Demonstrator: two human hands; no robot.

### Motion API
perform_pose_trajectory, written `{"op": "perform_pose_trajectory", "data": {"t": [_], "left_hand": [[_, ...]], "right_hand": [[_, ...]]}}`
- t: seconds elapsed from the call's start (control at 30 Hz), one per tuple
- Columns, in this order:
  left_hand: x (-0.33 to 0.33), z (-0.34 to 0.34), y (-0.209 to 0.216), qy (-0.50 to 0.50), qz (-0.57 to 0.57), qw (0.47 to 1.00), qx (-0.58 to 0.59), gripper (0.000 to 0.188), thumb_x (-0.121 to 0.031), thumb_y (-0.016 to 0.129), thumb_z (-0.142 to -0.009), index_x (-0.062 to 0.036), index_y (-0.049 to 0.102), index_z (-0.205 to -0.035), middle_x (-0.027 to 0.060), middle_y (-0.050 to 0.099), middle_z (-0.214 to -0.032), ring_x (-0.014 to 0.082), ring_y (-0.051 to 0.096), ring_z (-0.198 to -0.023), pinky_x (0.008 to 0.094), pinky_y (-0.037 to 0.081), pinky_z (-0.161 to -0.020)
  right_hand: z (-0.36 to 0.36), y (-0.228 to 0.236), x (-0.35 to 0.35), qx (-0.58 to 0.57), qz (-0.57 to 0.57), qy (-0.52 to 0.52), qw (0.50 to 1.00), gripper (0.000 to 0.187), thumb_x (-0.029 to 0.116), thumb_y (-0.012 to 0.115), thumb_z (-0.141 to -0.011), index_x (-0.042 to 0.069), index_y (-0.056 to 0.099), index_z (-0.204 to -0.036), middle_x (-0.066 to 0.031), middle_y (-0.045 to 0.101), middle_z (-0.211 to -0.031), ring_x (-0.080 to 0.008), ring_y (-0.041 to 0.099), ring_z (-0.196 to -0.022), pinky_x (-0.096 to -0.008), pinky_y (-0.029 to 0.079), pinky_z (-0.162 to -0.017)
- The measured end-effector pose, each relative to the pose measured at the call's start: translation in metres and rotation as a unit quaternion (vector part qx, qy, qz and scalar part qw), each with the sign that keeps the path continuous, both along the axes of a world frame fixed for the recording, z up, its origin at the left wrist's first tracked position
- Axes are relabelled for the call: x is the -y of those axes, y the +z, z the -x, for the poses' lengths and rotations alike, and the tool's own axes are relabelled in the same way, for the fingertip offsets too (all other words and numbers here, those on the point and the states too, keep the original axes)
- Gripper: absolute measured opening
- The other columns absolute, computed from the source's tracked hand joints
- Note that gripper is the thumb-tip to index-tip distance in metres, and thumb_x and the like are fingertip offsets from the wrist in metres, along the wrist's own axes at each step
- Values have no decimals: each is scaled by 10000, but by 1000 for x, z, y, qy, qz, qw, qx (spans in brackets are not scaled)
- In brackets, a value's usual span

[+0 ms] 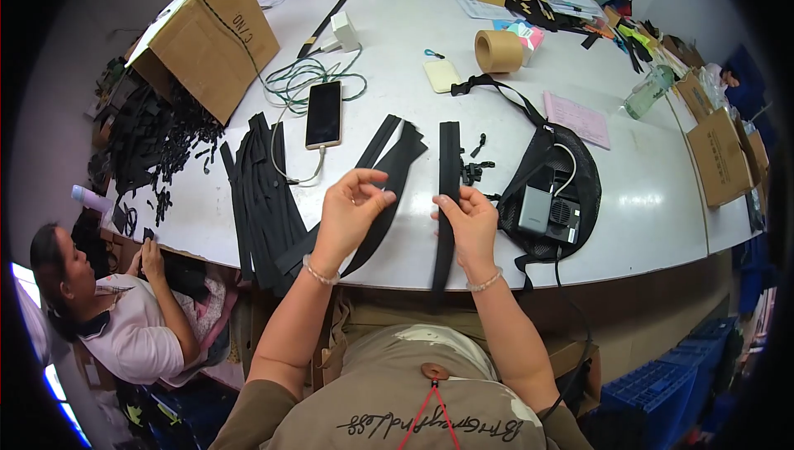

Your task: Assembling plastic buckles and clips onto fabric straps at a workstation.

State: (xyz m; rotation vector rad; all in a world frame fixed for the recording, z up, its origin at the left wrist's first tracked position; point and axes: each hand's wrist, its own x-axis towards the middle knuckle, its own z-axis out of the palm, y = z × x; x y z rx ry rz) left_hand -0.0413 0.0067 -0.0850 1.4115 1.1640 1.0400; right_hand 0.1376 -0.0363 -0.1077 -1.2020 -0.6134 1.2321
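And there was the phone (323, 115), dark screen up on the white table (641, 239), a tangle of green cord (310, 76) just beyond! Far left, a cardboard box (217, 45) loomed. Across the table, a roll of brown tape (511, 51) sat near a pink sheet (576, 119), while a black mesh bag (585, 170) held a grey power bank (535, 206). Farther right, a greenish bottle (648, 96); below, blue crates (653, 392)!
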Motion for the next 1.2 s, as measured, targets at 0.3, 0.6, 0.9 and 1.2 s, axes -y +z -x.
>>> {"op": "perform_pose_trajectory", "data": {"t": [0.3,0.6,0.9,1.2], "left_hand": [[5,-18,-5,-32,-95,995,-1,304,-213,569,-900,26,595,-1085,92,630,-973,141,570,-892,280,481,-745],[55,-47,25,-114,120,973,161,135,-87,630,-850,36,658,-899,36,629,-701,62,550,-551,189,453,-493],[51,-34,26,-79,67,985,135,125,-111,637,-845,-3,638,-782,-2,603,-670,41,533,-538,191,460,-485],[34,56,31,135,47,967,211,49,-53,566,-868,-6,578,-879,54,621,-747,92,599,-577,220,527,-514]], "right_hand": [[5,-5,73,71,-81,32,994,151,-9,657,-800,-26,556,-911,-66,634,-786,-85,609,-623,-197,490,-489],[-4,-10,108,87,-53,86,991,127,-43,640,-800,-56,557,-896,-100,644,-790,-118,619,-647,-224,516,-582],[-19,-8,127,100,-28,120,987,98,-13,681,-775,-44,610,-835,-55,652,-737,-84,612,-643,-198,487,-569],[-98,20,140,299,-82,22,950,114,-64,730,-660,-48,649,-739,-75,638,-681,-122,586,-579,-213,445,-537]]}}
